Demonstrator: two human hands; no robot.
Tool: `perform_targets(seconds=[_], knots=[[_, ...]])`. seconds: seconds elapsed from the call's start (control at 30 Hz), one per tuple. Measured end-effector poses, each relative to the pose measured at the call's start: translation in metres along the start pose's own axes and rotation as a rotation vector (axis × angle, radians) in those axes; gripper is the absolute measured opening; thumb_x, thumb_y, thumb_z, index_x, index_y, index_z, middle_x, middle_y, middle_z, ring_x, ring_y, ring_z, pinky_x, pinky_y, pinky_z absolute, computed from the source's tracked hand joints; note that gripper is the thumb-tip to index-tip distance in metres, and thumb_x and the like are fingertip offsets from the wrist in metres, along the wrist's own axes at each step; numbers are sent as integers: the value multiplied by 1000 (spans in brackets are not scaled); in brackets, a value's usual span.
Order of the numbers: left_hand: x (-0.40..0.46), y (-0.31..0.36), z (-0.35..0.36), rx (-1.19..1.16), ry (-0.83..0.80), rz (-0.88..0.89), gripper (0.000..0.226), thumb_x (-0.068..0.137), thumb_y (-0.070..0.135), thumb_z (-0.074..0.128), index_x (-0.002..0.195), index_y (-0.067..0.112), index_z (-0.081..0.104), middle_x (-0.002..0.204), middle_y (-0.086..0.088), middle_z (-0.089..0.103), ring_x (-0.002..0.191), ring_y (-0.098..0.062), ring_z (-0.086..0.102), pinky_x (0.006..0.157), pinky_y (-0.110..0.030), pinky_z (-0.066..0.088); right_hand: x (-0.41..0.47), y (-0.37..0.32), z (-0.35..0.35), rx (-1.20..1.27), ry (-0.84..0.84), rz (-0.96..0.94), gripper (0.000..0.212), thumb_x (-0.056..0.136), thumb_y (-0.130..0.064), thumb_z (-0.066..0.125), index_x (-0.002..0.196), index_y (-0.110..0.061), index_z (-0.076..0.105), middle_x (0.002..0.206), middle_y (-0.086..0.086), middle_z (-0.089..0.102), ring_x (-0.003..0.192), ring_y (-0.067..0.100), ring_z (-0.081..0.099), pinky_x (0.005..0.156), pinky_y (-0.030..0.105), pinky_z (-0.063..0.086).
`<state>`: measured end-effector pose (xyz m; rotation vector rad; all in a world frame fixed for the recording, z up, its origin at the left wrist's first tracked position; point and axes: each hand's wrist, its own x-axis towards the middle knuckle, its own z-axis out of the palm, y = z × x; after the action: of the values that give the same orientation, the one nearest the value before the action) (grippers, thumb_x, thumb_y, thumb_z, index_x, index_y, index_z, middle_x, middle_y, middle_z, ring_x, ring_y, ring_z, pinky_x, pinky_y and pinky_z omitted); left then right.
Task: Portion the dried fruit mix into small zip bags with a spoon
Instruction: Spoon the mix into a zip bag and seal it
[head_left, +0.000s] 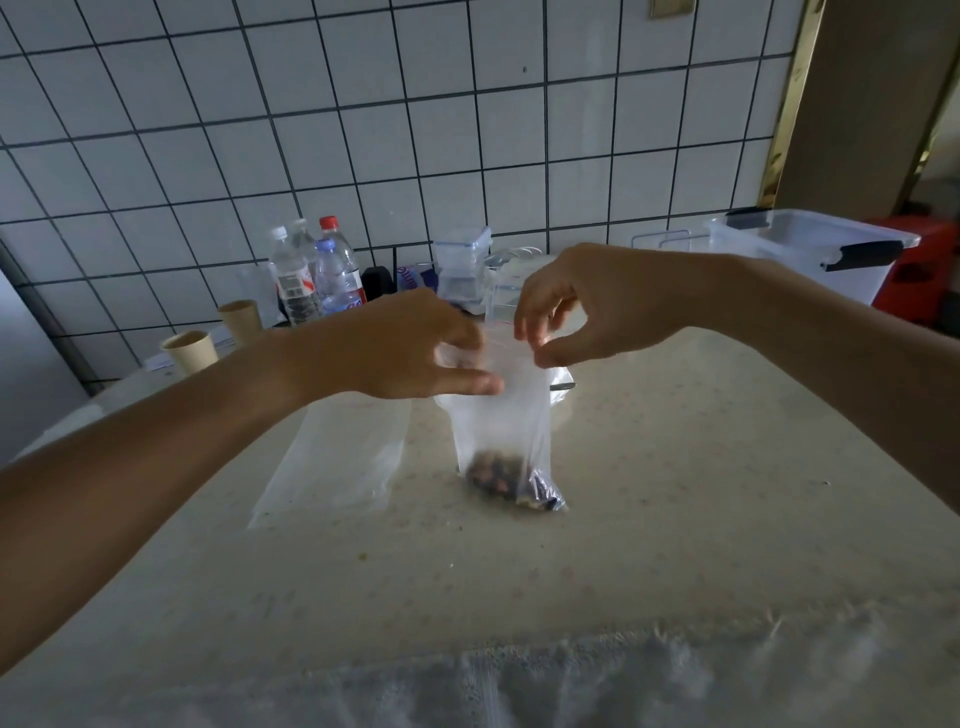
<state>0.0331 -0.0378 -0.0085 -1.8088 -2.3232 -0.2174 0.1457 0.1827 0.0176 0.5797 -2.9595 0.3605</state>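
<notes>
Near the middle of the bench (675, 519), a small zip bag (501, 415) stands upright with its bottom resting on the cloth-covered surface and a dark clump of dried fruit mix (511, 480) settled in its lower corner. Both hands hold its top edge: the left hand (395, 348) pinches the left end between thumb and fingers, and the right hand (587, 306) pinches the right end with its fingertips close together. Judging by this, the portion is in and the sealing step is in hand; next the zip strip needs pressing shut along its length. An empty plastic bag (332, 462) lies flat just beside it to the left. Toward the far edge stand water bottles (317, 275), paper cups (189, 351) and clear plastic containers (800, 254). No spoon can be made out for certain.
</notes>
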Motion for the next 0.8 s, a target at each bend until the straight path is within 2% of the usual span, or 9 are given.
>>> perform_targets(seconds=[0.07,0.13,0.17,0.3,0.47,0.53,0.6,0.7,0.8], knots=[[-2,-7,0,153,13,9,48,86,76,53,80,31,67,68,23,55,66,5,56,74,-13,31,-2,1,-2,-40,-13,-10,4,91,-29,74,88,-31,76,116,-22,65,104,-8,60,93,13,45],[-4,-12,0,180,79,13,44,87,72,57,86,30,70,77,22,58,71,8,54,75,-8,29,-5,3,-2,-67,16,-14,5,90,-26,74,88,-31,74,119,-19,61,107,-13,53,87,2,38],[-5,-14,0,159,108,3,44,88,70,59,93,28,72,80,24,59,72,12,55,74,-5,31,-6,5,-2,-82,38,-8,5,89,-25,75,91,-29,75,119,-16,60,109,-11,52,87,2,40],[-8,-11,0,-13,183,-32,37,88,62,62,97,28,73,81,29,62,76,13,65,67,-4,46,-10,13,-1,-91,130,90,11,88,-20,73,99,-17,72,104,-9,65,96,7,62,93,33,55],[-13,-5,11,-120,324,-73,25,85,40,80,103,24,73,93,21,69,88,4,67,78,-16,55,-12,19,18,79,243,238,8,88,-10,72,92,-8,65,95,3,71,93,22,69,89,42,57],[-17,-4,15,-127,345,-81,30,83,31,86,108,19,74,97,12,72,90,0,68,84,-30,58,-11,21,31,143,291,285,8,87,-5,70,92,-6,64,96,8,71,94,28,68,89,45,56],[-24,-7,20,-205,422,-122,38,79,32,89,110,19,73,102,11,72,96,-1,68,90,-35,58,-13,24,44,181,352,313,9,87,-3,68,91,-7,61,98,11,70,95,31,66,88,46,55],[-41,-11,36,-302,500,-237,60,72,51,86,122,26,66,116,19,66,109,3,63,93,-22,53,-23,31,63,304,461,327,23,87,-3,70,100,-13,55,103,9,68,95,29,67,87,47,56],[-55,-12,67,-484,419,-456,86,66,57,87,138,24,55,128,17,60,117,3,60,93,-19,52,-33,34,84,672,543,343,51,87,-5,79,126,-16,47,107,8,64,89,26,70,82,45,60]])
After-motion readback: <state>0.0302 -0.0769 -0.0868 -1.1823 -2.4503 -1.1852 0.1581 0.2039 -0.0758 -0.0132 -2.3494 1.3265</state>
